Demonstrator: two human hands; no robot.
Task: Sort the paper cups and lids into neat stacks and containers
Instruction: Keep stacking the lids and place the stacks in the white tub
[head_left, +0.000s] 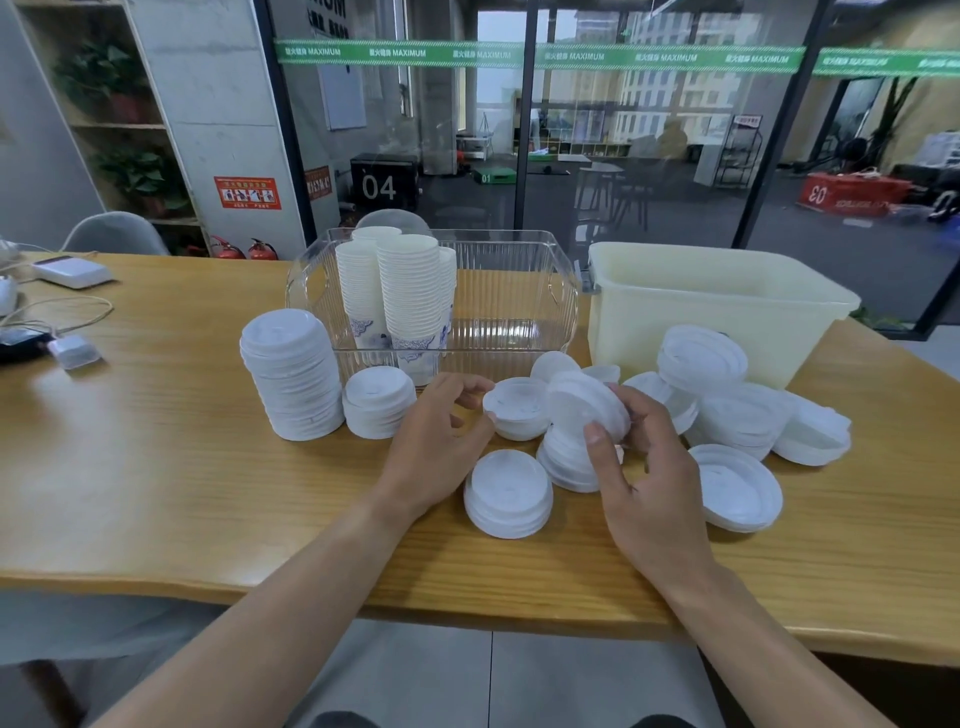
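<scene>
- Head view: right hand (641, 457) pinching a small tilted bundle of lids (589, 405) between thumb and curled fingers, raised just above another short pile, probably to be squared up before stacking.
- Left hand (439, 441) with fingers curled, fingertips touching the rim of a short lid pile (519, 410), seemingly steadying it to receive the tilted bundle (a firm grip or a mere touch: cannot tell).
- Both forearms reaching in from the near table edge, wrists low over the wooden table (156, 467), hands close together.
- Tall lid stack (293, 382) and a shorter one (378, 401) standing upright at left, looking finished.
- Loose lids (737, 415) heaped at right, still unsorted.
- Paper cups (400, 286) nested in columns inside the clear ribbed bin (519, 291); cream tub (727, 306) beside it, contents not visible.
</scene>
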